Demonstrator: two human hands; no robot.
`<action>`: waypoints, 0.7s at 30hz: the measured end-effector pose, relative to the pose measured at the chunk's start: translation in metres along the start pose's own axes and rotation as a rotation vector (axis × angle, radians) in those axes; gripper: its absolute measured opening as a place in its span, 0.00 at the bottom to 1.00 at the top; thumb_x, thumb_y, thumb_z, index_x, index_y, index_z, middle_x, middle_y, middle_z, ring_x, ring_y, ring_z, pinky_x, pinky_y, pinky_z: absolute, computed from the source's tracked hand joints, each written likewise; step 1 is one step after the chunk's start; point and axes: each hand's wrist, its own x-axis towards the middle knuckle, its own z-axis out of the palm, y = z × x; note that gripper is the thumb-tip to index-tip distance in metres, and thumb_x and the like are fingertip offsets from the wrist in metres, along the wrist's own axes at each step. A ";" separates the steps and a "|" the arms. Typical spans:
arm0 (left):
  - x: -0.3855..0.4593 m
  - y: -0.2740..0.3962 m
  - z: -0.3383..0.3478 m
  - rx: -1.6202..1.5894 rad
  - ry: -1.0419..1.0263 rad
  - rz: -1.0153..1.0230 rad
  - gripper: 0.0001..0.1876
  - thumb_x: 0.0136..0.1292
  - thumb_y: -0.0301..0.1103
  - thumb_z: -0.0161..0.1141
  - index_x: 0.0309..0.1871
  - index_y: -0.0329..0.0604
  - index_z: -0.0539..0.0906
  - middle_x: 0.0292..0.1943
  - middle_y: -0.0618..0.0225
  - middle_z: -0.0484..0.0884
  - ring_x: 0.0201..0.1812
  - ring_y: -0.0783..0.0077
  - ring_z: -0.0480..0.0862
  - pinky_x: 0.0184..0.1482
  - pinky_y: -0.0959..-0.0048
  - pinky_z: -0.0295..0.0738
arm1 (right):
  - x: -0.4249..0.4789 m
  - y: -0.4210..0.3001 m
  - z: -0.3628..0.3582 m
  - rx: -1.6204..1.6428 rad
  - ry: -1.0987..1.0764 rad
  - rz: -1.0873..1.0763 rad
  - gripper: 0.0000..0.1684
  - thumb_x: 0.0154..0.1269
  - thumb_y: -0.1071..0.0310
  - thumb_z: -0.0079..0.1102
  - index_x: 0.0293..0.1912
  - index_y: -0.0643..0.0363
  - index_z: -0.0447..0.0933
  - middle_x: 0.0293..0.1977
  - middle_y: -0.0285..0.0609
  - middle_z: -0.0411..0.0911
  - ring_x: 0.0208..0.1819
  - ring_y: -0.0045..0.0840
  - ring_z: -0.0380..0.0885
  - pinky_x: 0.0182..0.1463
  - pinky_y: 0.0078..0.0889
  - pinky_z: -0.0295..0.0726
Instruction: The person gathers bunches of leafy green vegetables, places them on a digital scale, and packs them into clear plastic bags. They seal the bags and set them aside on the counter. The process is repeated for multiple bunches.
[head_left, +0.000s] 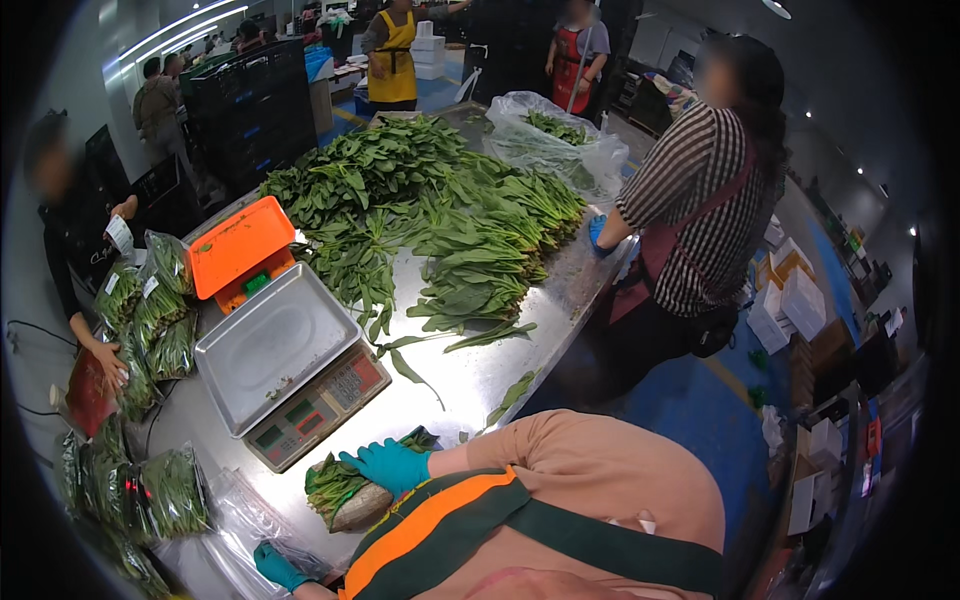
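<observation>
My right hand, in a teal glove, lies over a bundle of leafy greens at the table's near edge, with the fingers wrapped across it. Beside the stems, under that hand, is a greyish-brown rounded thing that I cannot identify. My left hand, also gloved in teal, is low at the edge of a stack of clear plastic bags; whether it grips one is unclear. Just beyond the bundle stands a digital scale with a metal pan holding a few leaf scraps.
A large heap of leafy greens covers the far part of the metal table. An orange scale and bagged greens stand left. A co-worker's hand touches other bags; another co-worker's blue-gloved hand is at the right edge.
</observation>
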 end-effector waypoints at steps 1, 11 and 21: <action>-0.009 0.022 -0.006 -0.027 0.010 -0.018 0.10 0.65 0.33 0.58 0.35 0.33 0.80 0.27 0.65 0.77 0.30 0.70 0.73 0.38 0.71 0.72 | 0.000 0.000 0.000 0.003 -0.002 0.001 0.57 0.51 0.59 0.64 0.73 0.65 0.42 0.45 0.51 0.71 0.43 0.39 0.74 0.39 0.42 0.71; 0.004 -0.002 -0.007 -0.477 0.134 -0.176 0.06 0.63 0.25 0.53 0.41 0.32 0.76 0.32 0.63 0.77 0.32 0.71 0.73 0.39 0.71 0.72 | 0.000 -0.002 0.000 0.007 0.031 -0.011 0.58 0.50 0.60 0.65 0.73 0.65 0.42 0.45 0.50 0.72 0.42 0.39 0.75 0.38 0.42 0.71; 0.057 -0.027 -0.070 0.031 0.021 -0.099 0.15 0.68 0.29 0.48 0.53 0.35 0.78 0.43 0.62 0.79 0.36 0.70 0.75 0.42 0.74 0.71 | 0.002 0.001 0.003 -0.035 0.060 -0.022 0.56 0.51 0.58 0.63 0.73 0.63 0.43 0.44 0.49 0.71 0.42 0.37 0.75 0.37 0.41 0.71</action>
